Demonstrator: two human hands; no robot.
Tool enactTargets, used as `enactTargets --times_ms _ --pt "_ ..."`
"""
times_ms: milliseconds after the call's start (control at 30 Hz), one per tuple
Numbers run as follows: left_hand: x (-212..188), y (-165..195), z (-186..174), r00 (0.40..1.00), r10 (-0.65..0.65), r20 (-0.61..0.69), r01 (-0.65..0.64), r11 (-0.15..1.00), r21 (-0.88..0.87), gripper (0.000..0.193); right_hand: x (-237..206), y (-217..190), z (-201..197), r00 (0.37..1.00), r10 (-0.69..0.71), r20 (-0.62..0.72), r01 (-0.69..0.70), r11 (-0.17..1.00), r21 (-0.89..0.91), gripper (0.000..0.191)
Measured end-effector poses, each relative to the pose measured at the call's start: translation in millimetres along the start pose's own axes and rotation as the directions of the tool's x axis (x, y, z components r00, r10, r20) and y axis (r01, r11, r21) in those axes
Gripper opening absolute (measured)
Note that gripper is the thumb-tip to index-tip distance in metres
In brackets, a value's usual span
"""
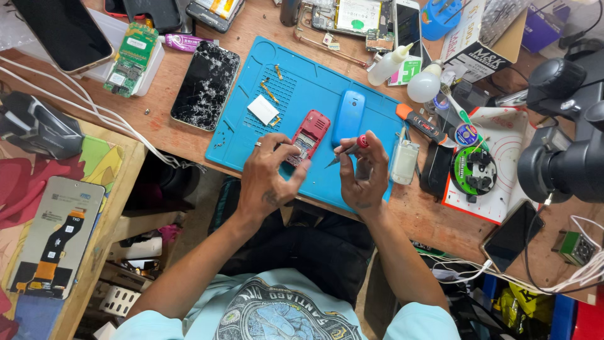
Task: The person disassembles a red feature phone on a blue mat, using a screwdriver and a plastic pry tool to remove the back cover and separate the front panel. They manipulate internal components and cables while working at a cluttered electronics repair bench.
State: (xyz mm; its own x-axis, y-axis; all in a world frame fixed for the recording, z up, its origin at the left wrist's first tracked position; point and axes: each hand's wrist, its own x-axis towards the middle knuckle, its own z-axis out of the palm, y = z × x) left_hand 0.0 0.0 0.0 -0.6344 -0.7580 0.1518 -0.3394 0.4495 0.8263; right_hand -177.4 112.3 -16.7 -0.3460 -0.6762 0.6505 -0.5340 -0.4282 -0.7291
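My left hand (270, 176) grips the lower end of a small red phone body (309, 133) that lies open on a blue work mat (296, 82). My right hand (363, 171) holds a thin screwdriver (350, 150) with a red cap, its tip pointing left toward the red phone. A blue phone cover (348, 117) lies face down on the mat just right of the red phone. A small white pad (263, 109) and several tiny gold parts (269, 91) rest on the mat farther back.
A cracked black smartphone (206, 84) lies left of the mat. A green circuit board (131, 58), a squeeze bottle (389, 64), a white bulb (424, 86), an orange-handled tool (423, 124), a solder spool (474, 170) and a black microscope (563, 138) crowd the wooden bench.
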Motion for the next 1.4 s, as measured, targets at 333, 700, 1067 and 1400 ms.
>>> enactTargets --times_ms 333,700,1067,1400 --pt "8.8 14.8 -14.0 0.993 -0.028 -0.117 0.004 0.978 -0.207 0.021 2.6 -0.6 -3.0 0.995 0.057 -0.078 -0.056 0.998 0.017 0.065" --pt "26.4 4.8 -9.1 0.949 -0.207 0.237 0.308 0.766 -0.565 0.032 6.5 -0.7 -7.1 0.990 0.125 -0.070 -0.126 0.992 -0.008 0.065" --pt "3.2 7.7 -9.4 0.998 0.028 0.058 -0.018 0.986 -0.163 0.039 3.7 -1.4 -8.3 0.994 0.072 -0.083 -0.064 0.993 0.100 0.066" --pt "10.7 -2.3 -14.5 0.975 0.032 0.219 0.017 0.975 -0.220 0.045 -3.1 -3.6 -1.4 0.998 -0.055 0.003 0.055 0.995 0.085 0.067"
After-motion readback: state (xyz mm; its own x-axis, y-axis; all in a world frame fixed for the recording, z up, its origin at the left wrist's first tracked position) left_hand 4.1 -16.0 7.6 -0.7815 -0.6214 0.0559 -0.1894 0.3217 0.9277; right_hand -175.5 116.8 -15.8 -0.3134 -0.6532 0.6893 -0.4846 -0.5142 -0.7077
